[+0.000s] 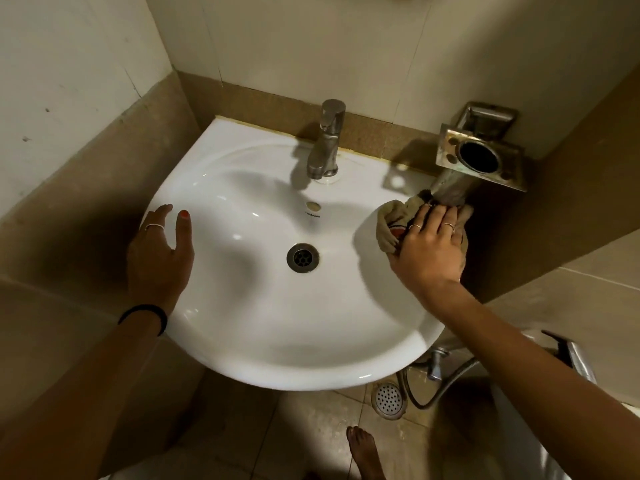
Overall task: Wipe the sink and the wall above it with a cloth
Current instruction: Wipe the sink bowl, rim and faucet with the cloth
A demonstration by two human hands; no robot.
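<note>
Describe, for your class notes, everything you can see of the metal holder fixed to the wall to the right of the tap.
The metal holder is a square, steel-looking plate projecting from the brown wall tiles on a bracket, above the right rear of the sink. A round, dark-mouthed cup sits in its centre, hanging below as a tube, and small holes mark the plate's corners. The metal looks dull and stained. The cloth, pressed flat by the right hand, lies at the tube's base and seems to touch it.
</note>
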